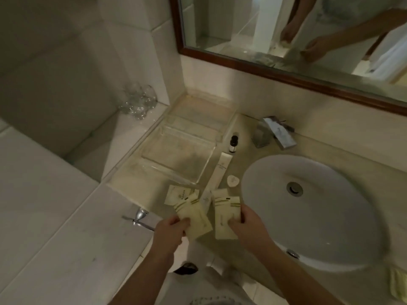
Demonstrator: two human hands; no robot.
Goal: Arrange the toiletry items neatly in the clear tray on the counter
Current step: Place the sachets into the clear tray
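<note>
The clear tray (154, 160) lies on the beige counter left of the sink, with nothing visible inside it. My left hand (170, 231) grips a cream sachet (193, 216) near the counter's front edge. My right hand (248, 225) grips another cream sachet (226, 214) beside it. A further sachet (176, 193) lies flat just below the tray. A long white tube box (217, 172) lies along the tray's right side. A small dark bottle (233, 143) stands above it, and a small white soap (233, 181) sits by the sink rim.
The white oval sink (319, 216) fills the counter's right side, with a chrome tap (277, 133) behind it. A wood-framed mirror (264, 69) hangs above. Crumpled clear plastic (138, 102) sits on the tiled ledge at left. A chrome hook (139, 217) juts from the counter's side.
</note>
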